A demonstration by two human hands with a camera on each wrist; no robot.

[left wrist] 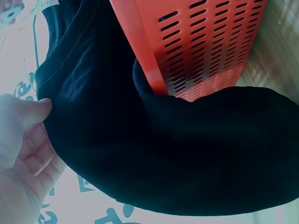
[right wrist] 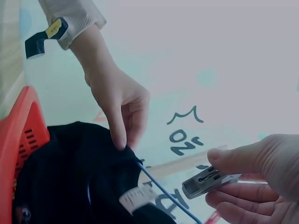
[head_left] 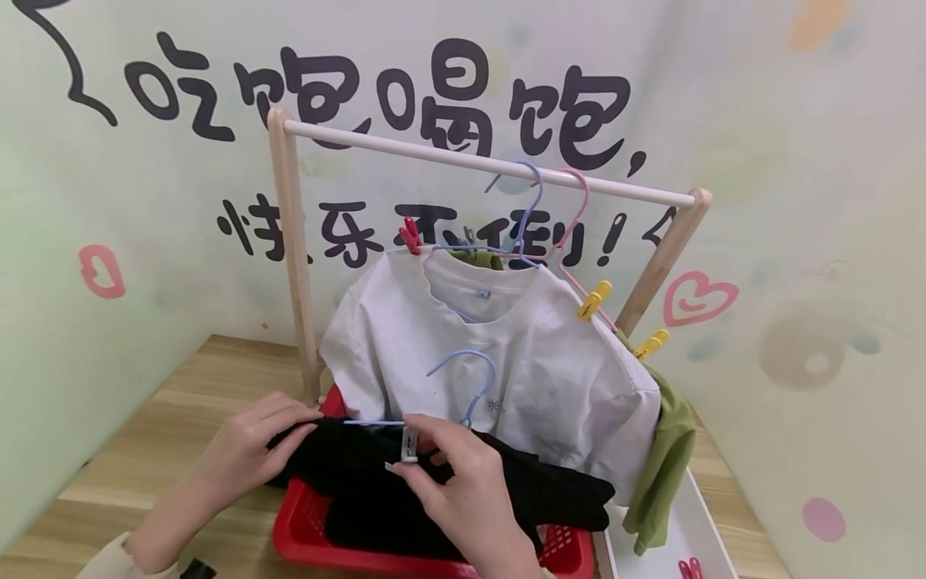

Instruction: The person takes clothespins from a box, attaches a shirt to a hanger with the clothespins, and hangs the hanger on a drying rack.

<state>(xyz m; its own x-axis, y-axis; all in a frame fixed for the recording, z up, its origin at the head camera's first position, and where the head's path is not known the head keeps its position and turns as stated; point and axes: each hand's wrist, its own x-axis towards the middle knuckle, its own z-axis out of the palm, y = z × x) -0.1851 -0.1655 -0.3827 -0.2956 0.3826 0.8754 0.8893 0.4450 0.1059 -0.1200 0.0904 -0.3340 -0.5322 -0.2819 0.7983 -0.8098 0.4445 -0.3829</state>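
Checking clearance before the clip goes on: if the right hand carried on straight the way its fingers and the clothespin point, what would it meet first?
Most likely the black garment at the blue hanger, a short way ahead of the grey clothespin that the right hand pinches. Depth is uncertain; the left hand grips the same edge further along.

Pale green wall (head_left: 108, 338) with black lettering (head_left: 376, 88); wooden tabletop (head_left: 166, 434); soft even light.

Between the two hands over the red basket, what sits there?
In the head view, the black garment on the blue hanger spans from left hand to right hand, which pinches a grey clip.
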